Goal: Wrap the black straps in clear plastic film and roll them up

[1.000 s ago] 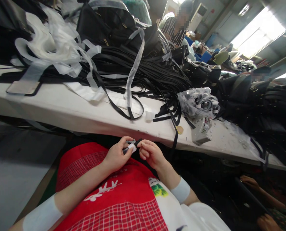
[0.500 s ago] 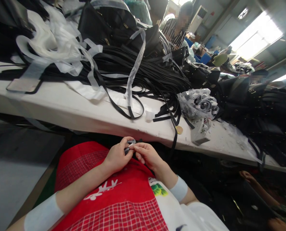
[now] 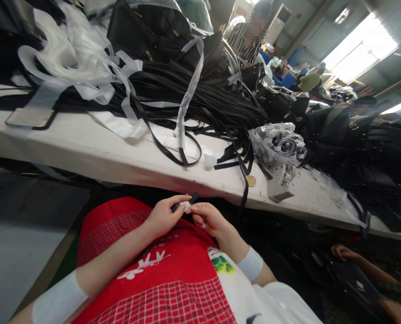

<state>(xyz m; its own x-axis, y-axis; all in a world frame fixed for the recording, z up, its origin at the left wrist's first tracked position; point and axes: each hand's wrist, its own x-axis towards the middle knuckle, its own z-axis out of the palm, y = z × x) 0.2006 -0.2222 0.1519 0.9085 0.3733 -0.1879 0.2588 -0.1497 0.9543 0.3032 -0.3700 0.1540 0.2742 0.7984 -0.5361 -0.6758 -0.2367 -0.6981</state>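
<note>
Over my lap, just below the table edge, my left hand point(image 3: 165, 217) is closed on a short black strip point(image 3: 194, 197), its end poking out past the fingers. A small white piece point(image 3: 186, 205) lies against the strip between my two hands; what it is, I cannot make out. My right hand point(image 3: 211, 219) has thumb and forefinger pinched together at that white piece. Its other fingers are curled in.
On the white table point(image 3: 113, 155) lie a heap of long black straps point(image 3: 200, 96), white film strips point(image 3: 82, 76), a plastic-wrapped bundle point(image 3: 278, 144) and a round yellowish disc point(image 3: 251, 181). A co-worker's hand point(image 3: 344, 253) touches a black bag point(image 3: 355, 279) at the lower right.
The black strip and white piece show more plainly between my hands, where a greyish curled piece showed before. The co-worker's hand and black bag at lower right have shifted.
</note>
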